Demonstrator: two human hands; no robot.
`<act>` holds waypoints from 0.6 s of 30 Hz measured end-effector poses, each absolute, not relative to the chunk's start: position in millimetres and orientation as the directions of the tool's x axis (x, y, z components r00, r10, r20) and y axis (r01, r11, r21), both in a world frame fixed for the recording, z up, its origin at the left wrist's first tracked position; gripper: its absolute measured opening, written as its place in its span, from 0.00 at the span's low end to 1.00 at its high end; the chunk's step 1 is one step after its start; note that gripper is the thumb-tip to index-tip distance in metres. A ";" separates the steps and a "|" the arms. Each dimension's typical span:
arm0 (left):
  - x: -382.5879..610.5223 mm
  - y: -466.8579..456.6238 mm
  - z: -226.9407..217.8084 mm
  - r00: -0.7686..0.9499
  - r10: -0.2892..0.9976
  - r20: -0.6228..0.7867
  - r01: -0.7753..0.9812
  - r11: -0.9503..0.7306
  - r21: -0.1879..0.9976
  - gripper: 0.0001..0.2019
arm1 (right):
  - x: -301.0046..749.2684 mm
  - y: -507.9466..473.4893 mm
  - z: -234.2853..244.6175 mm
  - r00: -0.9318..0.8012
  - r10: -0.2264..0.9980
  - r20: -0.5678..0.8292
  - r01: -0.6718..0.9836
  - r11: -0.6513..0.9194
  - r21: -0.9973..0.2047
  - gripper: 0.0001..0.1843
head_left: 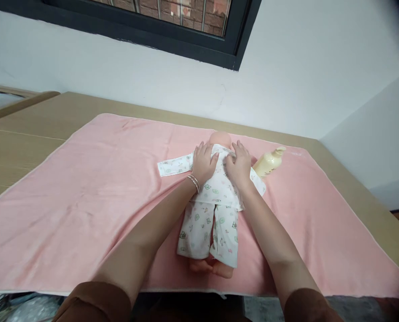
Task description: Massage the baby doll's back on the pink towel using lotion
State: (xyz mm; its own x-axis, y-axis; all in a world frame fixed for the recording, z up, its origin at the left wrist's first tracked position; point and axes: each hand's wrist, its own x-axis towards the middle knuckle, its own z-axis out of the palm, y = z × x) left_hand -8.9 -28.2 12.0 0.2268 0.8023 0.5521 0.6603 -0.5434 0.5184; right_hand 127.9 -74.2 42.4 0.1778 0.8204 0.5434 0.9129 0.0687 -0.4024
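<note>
A baby doll (220, 138) lies stretched out, its bald head pointing away from me and no face showing. It wears a white printed top (216, 188) and matching trousers (199, 228); the bare feet (212, 267) stick out below. My left hand (204, 163) rests open on the left side of the doll's upper body, fingers spread over the cloth. On the other side my right hand (238, 163) lies open, fingers pointing toward the head and thumb inward. One long sleeve (175, 166) extends flat to the left. The right sleeve is partly hidden by my right hand and forearm.
Under the doll, a pink blanket (85, 192) covers much of a wooden table (21, 147). A pale yellow pump bottle (269, 163) lies tilted just right of the doll. A white wall (172, 80) with a dark-framed window (212, 44) stands behind the table.
</note>
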 end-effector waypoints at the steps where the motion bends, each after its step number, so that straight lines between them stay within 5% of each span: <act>1: -9.1 -29.1 12.1 0.220 0.803 0.553 0.659 -0.541 0.523 0.24 | 126.8 -73.8 41.4 0.150 0.839 0.523 0.912 0.087 -0.402 0.29; 5: -10.1 -30.8 12.7 0.202 0.813 0.546 0.661 -0.525 0.537 0.25 | 125.3 -70.3 36.8 0.046 0.914 0.403 0.904 0.134 -0.406 0.27; 10: -10.5 -30.6 12.4 0.198 0.815 0.544 0.663 -0.521 0.539 0.25 | 124.0 -72.3 39.4 0.110 0.859 0.500 0.881 0.149 -0.449 0.29; 15: -10.4 -29.4 11.9 0.193 0.822 0.536 0.658 -0.514 0.550 0.24 | 119.0 -71.5 36.0 0.025 0.919 0.393 0.905 0.146 -0.400 0.27; 18: -10.7 -28.6 11.8 0.198 0.819 0.538 0.656 -0.519 0.548 0.24 | 118.8 -71.9 37.0 0.046 0.896 0.442 0.894 0.160 -0.419 0.27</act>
State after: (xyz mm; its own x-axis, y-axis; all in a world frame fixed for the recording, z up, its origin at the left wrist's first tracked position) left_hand -10.7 -28.6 11.8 0.1983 0.8195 0.5377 0.6563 -0.5185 0.5482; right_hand 118.8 -71.9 37.0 0.0465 0.8958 0.4420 0.8938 0.1603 -0.4189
